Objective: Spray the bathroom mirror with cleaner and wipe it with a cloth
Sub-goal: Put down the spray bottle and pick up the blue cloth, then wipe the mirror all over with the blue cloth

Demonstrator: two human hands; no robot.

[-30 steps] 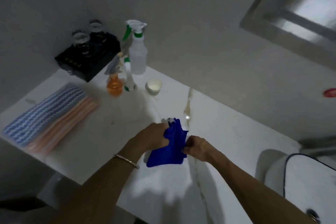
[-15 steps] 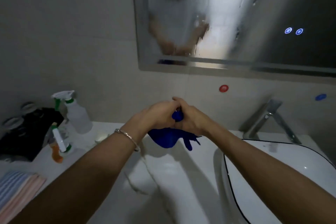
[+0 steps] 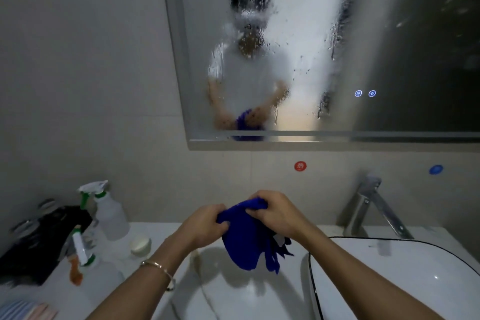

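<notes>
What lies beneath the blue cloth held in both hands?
Below the hanging blue cloth, gripped by the left hand and right hand, shows white counter with a shadow. The counter strip behind the cloth is covered.

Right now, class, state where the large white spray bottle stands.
Head view, left side: the large white spray bottle stands on the counter by the wall, right of the black tray.

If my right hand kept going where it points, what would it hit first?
The right hand points leftward: past the blue cloth it grips, it would likely meet the left hand; depth unclear.
</notes>
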